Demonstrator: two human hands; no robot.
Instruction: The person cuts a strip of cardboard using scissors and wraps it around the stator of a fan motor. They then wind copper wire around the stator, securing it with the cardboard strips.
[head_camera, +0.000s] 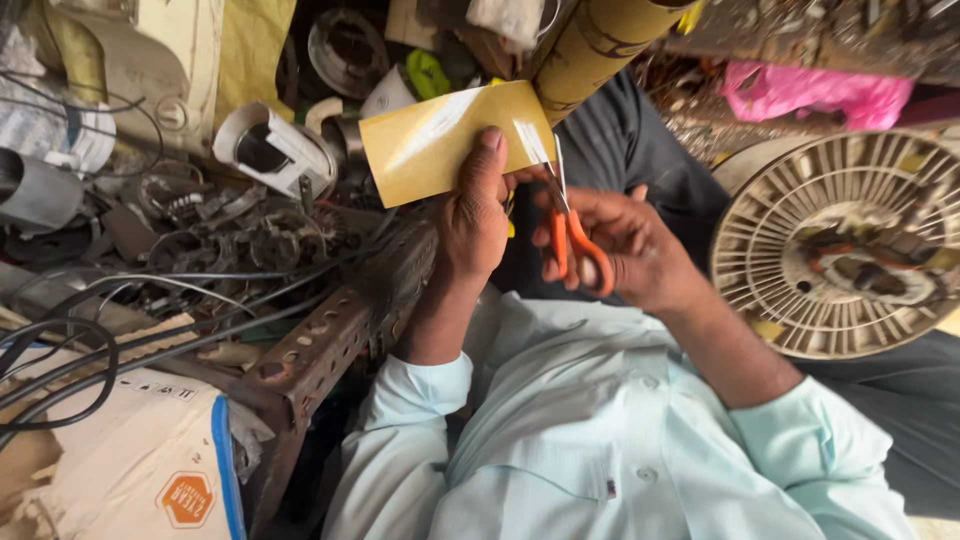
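Your left hand (473, 215) pinches a glossy yellow-brown sheet (450, 140) while your right hand (625, 245) grips orange-handled scissors (570, 240) cutting its edge.

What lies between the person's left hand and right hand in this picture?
In the head view, the blades of the orange-handled scissors held by the right hand stand between it and the left hand, cutting the yellow sheet.

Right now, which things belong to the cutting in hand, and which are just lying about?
In use:
left hand holding the yellow-brown glossy sheet
right hand working the orange-handled scissors
tan roll the sheet seems to come from

Lying about:
round slotted metal core
rusty perforated angle bar
black cables
pink plastic bag
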